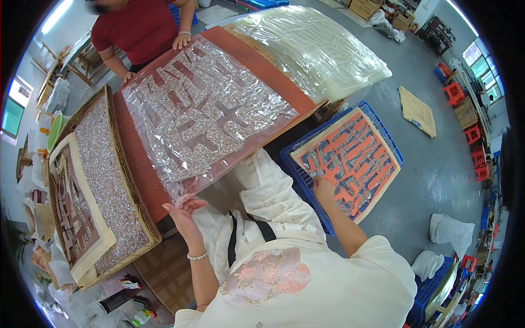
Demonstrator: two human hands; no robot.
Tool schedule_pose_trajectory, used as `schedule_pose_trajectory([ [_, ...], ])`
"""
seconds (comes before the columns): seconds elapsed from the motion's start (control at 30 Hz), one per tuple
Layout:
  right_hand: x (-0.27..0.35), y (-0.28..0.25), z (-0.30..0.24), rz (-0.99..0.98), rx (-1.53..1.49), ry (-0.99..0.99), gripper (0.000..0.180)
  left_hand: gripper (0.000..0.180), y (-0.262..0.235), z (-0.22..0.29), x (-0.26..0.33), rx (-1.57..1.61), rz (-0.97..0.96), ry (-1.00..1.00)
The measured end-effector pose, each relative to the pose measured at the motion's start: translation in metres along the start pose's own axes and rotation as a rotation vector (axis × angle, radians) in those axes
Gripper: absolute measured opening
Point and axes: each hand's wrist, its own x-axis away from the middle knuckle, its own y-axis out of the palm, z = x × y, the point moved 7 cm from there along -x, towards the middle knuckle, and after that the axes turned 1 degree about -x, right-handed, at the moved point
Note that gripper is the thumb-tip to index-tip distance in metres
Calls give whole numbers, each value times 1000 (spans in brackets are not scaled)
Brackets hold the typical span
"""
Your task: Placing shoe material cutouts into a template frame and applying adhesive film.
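A clear plastic sheet (205,112) with glittering stones set in a pattern of elongated shapes lies on the reddish-brown table. At its near corner is my left hand (186,216), palm up, thumb apart and fingers stretched out by the loose film. To the right, a coral cut-out board (342,186) with a pale border and glittering openings rests on a blue crate (307,195). My right hand (325,192) is at the board's left edge, fingers bent and pressed to it; the fingertips are partly hidden.
Across the table (143,176) a person in a red top (133,33) rests both hands on its edge. Stacked clear sheets (311,46) lie at the far right of the table. On the left stands a tray of loose stones (104,147) with another cut-out frame (82,202) in it.
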Motion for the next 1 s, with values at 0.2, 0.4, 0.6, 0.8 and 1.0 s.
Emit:
schedule_pose_trajectory([
  [0.2,-27,-29,34,48,-342,-18,31,69,-10,5,-9,-68,-41,-13],
  [0.4,-34,-80,20,-279,-398,130,43,65,-20,6,-13,-78,-71,-12],
  [0.6,-86,-323,179,78,-294,266,27,60,2,24,-19,-11,-182,-83],
  [0.8,-82,-621,107,270,-220,460,55,51,-6,23,-24,-18,-217,-60],
  [1.0,-90,-712,-37,510,-6,172,51,49,-20,22,-13,-76,-146,-19],
])
